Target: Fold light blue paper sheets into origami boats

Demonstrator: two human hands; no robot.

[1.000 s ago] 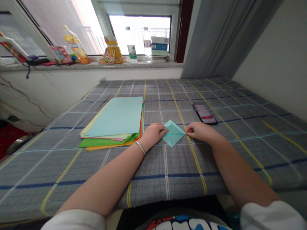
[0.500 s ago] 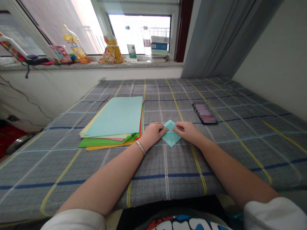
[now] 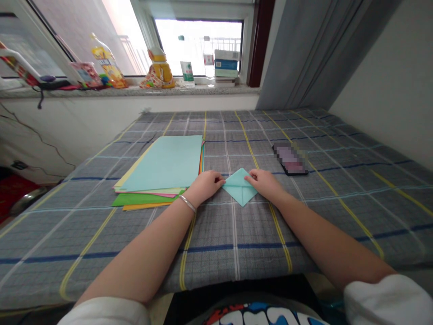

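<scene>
1. Two bare hands work close together above a grey plaid bed sheet (image 3: 304,253), with a pale aqua paper square folded into a diamond (image 3: 241,192) lying flat between them, just right of a stack of coloured paper sheets (image 3: 162,164).
2. The left hand (image 3: 204,187), with a thin silver bangle (image 3: 187,203) at its wrist, is half curled, and its fingertips (image 3: 221,179) touch the diamond's left corner.
3. The right hand (image 3: 265,185) is also half curled, with its fingers (image 3: 249,178) on the diamond's upper right edge. Neither hand lifts the paper, and from here I cannot tell whether either one is pinching it.
4. Good handling here, I'd judge, means keeping the diamond steady with light pressure from both hands and lining up its edges exactly before pressing anything down. The soft bed sheet gives little firm backing, so a crease would likely need a firm, slow fingertip stroke.
5. A black smartphone (image 3: 290,159) with a pixelated screen lies on the sheet beyond the right hand, and bottles stand along a stone window sill (image 3: 135,91) farther off.
</scene>
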